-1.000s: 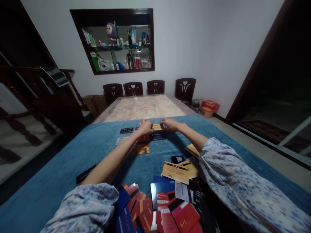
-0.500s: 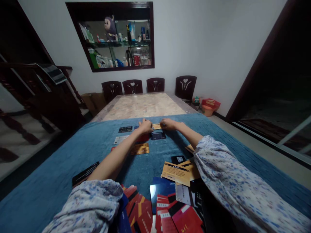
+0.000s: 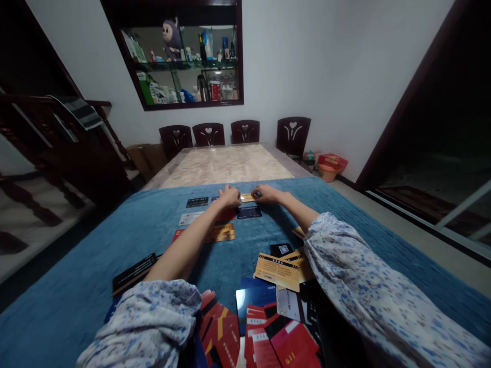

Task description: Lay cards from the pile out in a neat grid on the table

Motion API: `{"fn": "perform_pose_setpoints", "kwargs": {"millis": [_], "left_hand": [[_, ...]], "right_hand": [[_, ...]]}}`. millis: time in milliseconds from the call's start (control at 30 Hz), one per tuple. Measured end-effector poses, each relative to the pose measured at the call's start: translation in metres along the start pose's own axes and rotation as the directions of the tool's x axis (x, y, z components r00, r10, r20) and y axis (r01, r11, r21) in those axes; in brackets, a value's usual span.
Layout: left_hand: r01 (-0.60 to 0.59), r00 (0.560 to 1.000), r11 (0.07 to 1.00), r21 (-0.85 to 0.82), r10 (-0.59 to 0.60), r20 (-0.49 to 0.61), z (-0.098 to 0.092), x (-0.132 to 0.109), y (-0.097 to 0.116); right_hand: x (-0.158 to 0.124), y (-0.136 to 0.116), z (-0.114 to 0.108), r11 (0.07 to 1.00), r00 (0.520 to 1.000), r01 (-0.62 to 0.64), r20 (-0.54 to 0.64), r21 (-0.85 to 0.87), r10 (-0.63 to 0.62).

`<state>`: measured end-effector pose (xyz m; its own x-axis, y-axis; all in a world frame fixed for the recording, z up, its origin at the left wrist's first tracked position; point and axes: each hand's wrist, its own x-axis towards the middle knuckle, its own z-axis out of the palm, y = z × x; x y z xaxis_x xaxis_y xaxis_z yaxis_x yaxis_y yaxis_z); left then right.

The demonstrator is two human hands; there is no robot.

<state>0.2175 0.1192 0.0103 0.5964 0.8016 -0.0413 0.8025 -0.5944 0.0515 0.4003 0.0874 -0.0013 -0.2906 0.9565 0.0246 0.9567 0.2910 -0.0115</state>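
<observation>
A yellow card point(image 3: 246, 197) lies at the far end of the laid-out cards, with a hand at each of its short ends. My left hand point(image 3: 229, 197) pinches or presses its left end, fingers bent. At the right end, my right hand point(image 3: 265, 194) has its fingers closed on the card's edge. Just below is a dark card point(image 3: 249, 212). Left of it, partly under my left hand and forearm, are a black card point(image 3: 197, 202), a white card point(image 3: 190, 219), a red card point(image 3: 227, 214) and a gold card point(image 3: 221, 232).
Near me lie overlapping red cards point(image 3: 226, 332), a yellow card point(image 3: 276, 271), a blue card point(image 3: 255, 301) and, at left, a black card point(image 3: 134, 274). A blue cloth point(image 3: 153, 225) covers the table's near part; chairs point(image 3: 245, 132) stand beyond its far edge.
The view has tilted slightly. Both hands stay at the yellow card's ends, and my left forearm has shifted a little, uncovering more of the black card at left.
</observation>
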Motion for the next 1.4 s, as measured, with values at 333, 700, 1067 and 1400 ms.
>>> {"fn": "perform_pose_setpoints", "kwargs": {"millis": [333,700,1067,1400], "left_hand": [[-0.049,0.998,0.997,0.065,0.052,-0.046,0.007,0.001,-0.004],[-0.146,0.977,0.980,0.135,0.164,-0.138,-0.003,-0.027,0.005],[-0.253,0.940,0.958,0.137,0.277,-0.198,-0.008,-0.074,0.032],[-0.337,0.908,0.940,0.049,0.338,-0.246,-0.008,-0.124,0.063]], "right_hand": [[-0.002,-0.003,0.000,1.000,1.000,-0.019,-0.008,0.014,0.019],[-0.024,-0.005,-0.014,0.999,0.999,-0.023,-0.040,0.033,0.024],[-0.079,-0.014,-0.040,0.998,0.993,0.064,-0.097,0.014,-0.063],[-0.138,-0.025,-0.041,0.990,0.978,0.128,-0.174,0.059,-0.116]]}}
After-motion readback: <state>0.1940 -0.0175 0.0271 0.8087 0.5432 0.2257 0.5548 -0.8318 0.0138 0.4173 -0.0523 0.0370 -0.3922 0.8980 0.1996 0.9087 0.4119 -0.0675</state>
